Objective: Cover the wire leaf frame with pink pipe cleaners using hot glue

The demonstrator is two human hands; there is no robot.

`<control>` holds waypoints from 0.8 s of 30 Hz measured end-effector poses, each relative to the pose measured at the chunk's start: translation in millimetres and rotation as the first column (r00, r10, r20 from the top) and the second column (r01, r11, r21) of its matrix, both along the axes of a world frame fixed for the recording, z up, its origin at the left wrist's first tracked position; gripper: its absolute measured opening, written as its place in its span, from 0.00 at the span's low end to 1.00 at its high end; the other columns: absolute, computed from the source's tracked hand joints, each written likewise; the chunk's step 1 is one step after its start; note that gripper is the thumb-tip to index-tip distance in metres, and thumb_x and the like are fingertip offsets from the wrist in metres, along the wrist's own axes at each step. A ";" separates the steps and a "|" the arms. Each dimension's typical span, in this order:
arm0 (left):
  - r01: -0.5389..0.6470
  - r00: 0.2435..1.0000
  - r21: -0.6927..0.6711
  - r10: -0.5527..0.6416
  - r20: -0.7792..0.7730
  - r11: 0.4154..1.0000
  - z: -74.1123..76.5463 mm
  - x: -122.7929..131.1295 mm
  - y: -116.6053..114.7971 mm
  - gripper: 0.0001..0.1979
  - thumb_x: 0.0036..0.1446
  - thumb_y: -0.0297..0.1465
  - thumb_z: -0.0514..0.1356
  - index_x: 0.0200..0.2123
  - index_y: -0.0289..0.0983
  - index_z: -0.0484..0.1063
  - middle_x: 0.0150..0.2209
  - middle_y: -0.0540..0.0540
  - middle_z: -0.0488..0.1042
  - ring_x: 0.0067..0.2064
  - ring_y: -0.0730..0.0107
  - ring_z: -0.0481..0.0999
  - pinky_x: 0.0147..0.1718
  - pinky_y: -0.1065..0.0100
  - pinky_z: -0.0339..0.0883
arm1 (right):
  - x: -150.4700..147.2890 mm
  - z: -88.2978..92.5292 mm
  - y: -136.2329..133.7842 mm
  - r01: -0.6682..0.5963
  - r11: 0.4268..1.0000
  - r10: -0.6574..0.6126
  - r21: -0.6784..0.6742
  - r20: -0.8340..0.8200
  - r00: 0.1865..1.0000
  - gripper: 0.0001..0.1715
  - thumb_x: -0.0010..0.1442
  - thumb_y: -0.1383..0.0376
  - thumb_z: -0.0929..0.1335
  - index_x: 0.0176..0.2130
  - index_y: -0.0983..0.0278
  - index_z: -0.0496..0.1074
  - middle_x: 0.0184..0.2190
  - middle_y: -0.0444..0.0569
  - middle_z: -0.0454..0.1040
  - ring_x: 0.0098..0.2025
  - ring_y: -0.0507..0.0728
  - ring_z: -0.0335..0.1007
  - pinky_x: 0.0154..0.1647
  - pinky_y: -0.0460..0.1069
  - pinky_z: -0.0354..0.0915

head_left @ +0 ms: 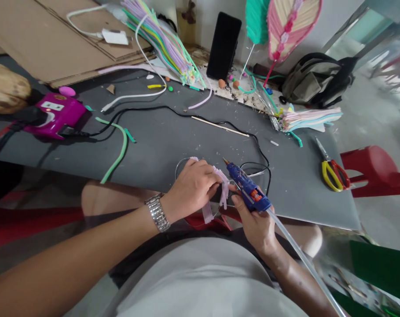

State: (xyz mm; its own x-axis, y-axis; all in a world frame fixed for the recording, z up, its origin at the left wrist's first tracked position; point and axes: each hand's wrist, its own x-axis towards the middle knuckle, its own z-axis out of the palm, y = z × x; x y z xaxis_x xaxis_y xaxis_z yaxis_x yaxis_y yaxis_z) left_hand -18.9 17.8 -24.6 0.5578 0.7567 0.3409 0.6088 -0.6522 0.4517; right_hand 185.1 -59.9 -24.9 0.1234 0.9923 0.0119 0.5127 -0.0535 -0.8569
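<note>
My left hand, with a metal watch on the wrist, is closed on a pale pink fuzzy pipe-cleaner piece. This piece runs along a thin wire loop at the table's near edge, and some strands hang below my fingers. In my right hand is a blue glue gun, its tip pointing up and to the left. A long clear glue stick sticks out of its back end. My right fingertips come close to the pink piece; whether they touch it is unclear.
A black cord crosses the grey table from a purple power socket. Scissors lie at the right. Pipe-cleaner bundles, a phone, a backpack and leaf-shaped fans are at the back. Cardboard lies back left.
</note>
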 end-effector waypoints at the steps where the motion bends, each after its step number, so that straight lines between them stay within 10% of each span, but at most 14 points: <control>1: -0.004 1.000 -0.006 0.004 0.000 1.000 -0.2 0.0 0.0 0.07 0.63 0.24 0.62 0.38 0.40 0.79 0.36 0.48 0.81 0.41 0.60 0.76 0.46 0.56 0.60 | -0.6 -0.3 0.5 0.002 1.000 -0.002 0.006 0.007 1.000 0.18 0.66 0.51 0.71 0.46 0.61 0.80 0.35 0.47 0.82 0.39 0.58 0.79 0.40 0.49 0.74; 24: -0.082 0.997 -0.141 0.080 -0.016 0.987 6.3 4.7 -0.1 0.08 0.60 0.23 0.63 0.34 0.42 0.80 0.36 0.49 0.83 0.41 0.60 0.77 0.46 0.56 0.58 | -1.0 4.5 16.9 -0.017 0.999 0.017 -0.050 -0.010 1.000 0.21 0.65 0.48 0.70 0.45 0.61 0.80 0.32 0.45 0.80 0.30 0.53 0.72 0.34 0.48 0.71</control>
State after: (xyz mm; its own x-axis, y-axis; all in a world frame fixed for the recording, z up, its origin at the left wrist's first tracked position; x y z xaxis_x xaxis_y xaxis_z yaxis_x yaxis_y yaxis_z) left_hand -14.2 17.7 -18.4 0.4958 0.8396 0.2219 0.6622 -0.5308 0.5289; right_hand 184.1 -43.0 -20.3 0.1061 0.9936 -0.0391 0.5056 -0.0878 -0.8583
